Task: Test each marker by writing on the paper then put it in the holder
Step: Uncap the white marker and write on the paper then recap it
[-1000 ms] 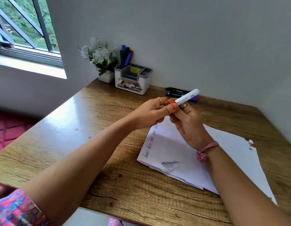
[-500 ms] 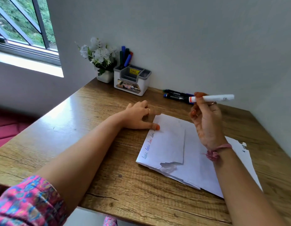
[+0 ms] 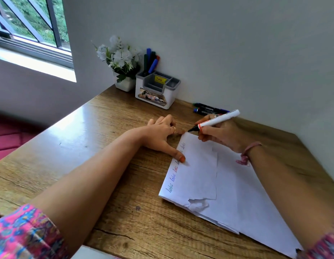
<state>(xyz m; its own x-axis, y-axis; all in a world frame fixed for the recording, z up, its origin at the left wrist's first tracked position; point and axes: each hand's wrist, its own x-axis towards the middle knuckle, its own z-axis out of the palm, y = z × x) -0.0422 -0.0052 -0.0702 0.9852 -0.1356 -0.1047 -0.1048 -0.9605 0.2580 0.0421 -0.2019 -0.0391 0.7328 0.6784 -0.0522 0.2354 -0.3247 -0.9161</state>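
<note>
**A:** Start with the big things. What's under your arms?

**B:** Your wooden table (image 3: 110,146) fills most of the view, set into a corner of grey wall. Your paper (image 3: 228,186), a loose stack of white sheets, lies on its right half, with a column of small handwritten words down the left edge of the top sheet.

**A:** And the holder?

**B:** Your holder (image 3: 156,90), white with a grey insert, stands at the far edge against the wall, just right of a small pot of white flowers (image 3: 121,58). Several markers already stand in its far left compartment (image 3: 151,60).

**A:** My hands?

**B:** Your left hand (image 3: 162,133) lies flat on the table at the paper's far left corner, fingers spread, thumb pressing the sheet's left edge. Your right hand (image 3: 224,133) grips the uncapped white marker (image 3: 216,120), its dark tip pointing left right at the paper's far corner. I can't tell whether the tip touches the sheet.

**A:** Anything smaller?

**B:** Two dark markers (image 3: 209,109) lie on the table by the wall, just beyond your right hand.
</note>
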